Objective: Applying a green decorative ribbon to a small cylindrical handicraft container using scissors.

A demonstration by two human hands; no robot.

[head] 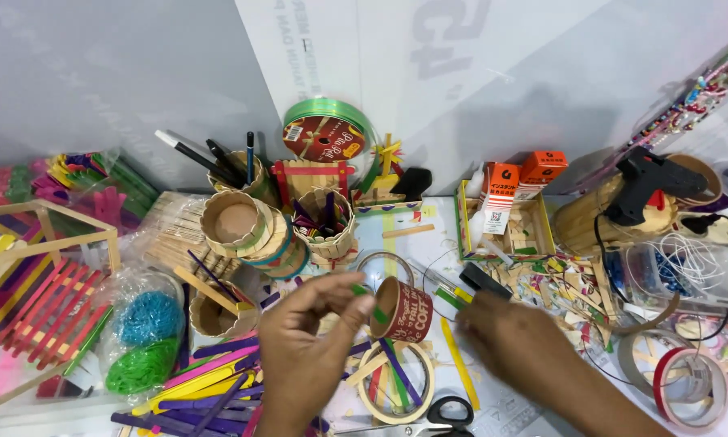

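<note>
My left hand (307, 340) holds a small dark-red paper cup (402, 309) on its side by the rim, with green stick pieces on the rim. My right hand (519, 340) is just right of the cup and grips a black-handled tool (484, 280) together with green and yellow craft sticks (453, 296). Under both hands lie a tape ring (396, 382) with coloured sticks across it, a yellow stick (459, 364) and black-handled scissors (445, 414).
Coloured craft sticks (202, 388) lie at front left. Stick-built round holders (243, 226) stand behind, with pens (218, 158) and a green ribbon spool (325, 133). A black glue gun (651, 182) rests at right, tape rolls (687, 384) at front right, a stick house (40, 291) at left.
</note>
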